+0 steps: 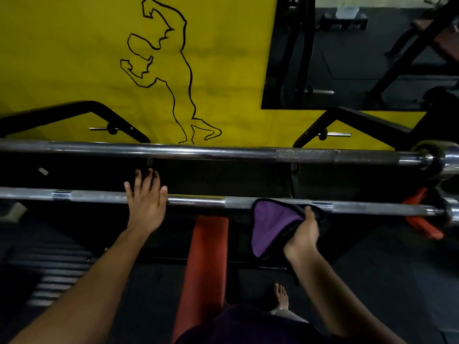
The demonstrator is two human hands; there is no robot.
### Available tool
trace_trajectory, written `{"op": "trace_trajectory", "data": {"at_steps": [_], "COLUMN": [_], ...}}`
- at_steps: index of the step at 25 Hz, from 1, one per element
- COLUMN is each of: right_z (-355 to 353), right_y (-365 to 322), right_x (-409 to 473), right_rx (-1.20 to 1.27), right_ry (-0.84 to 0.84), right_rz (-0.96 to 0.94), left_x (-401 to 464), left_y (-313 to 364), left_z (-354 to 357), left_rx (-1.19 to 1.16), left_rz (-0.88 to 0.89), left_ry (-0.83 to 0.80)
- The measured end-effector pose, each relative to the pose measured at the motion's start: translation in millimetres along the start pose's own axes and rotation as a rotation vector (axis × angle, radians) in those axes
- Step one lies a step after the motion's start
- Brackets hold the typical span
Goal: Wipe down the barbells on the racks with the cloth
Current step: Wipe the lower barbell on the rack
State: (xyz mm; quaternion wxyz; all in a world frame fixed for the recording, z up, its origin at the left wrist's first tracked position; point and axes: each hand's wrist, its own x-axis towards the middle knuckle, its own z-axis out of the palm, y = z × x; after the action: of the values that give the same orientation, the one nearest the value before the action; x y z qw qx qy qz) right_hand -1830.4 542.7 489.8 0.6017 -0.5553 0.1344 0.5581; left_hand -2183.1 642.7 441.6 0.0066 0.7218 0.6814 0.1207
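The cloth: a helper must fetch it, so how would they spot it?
Start at the yellow wall, then drop to the nearer barbell. The cloth hangs from it, gripped by the right hand: purple with black edging.

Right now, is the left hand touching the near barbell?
Touching. The head view shows the left hand lying across the near barbell, fingers straight over its top.

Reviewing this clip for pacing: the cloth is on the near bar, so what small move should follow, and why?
Probably slide the right hand with the purple cloth sideways along the near barbell. The cloth is draped over the bar in that grip, the left hand rests open on it as a steady, and bare bar shows on both sides.
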Motion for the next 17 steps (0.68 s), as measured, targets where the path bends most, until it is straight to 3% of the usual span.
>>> {"op": "trace_trajectory", "data": {"at_steps": [6,11,14,17], "right_z": [39.5,27.6,27.4,25.0], "right_y": [81.4,72.6,37.4,7.4], "right_x": [-22.9,-32.3,-51.5,-67.5], "right_rx": [-0.366,-0.512,-0.597,-1.118], "right_ry": [-0.296,-0.484,-0.471,-0.595], "right_rz": [0.186,0.096,-0.199,-0.871], "left_x": [1.0,-2.4,-5.6,-18.6], "left_y": [0.1,1.9,-3.3,-22.0], "left_z": [-0.6,-5.5,-9.0,-11.8], "left_rx": [-0.01,-0.043,-0.114,-0.162], "left_rz": [-0.003,-0.004,0.017,-0.001], "left_ry": [0.004,-0.016,-0.046,-0.031]}}
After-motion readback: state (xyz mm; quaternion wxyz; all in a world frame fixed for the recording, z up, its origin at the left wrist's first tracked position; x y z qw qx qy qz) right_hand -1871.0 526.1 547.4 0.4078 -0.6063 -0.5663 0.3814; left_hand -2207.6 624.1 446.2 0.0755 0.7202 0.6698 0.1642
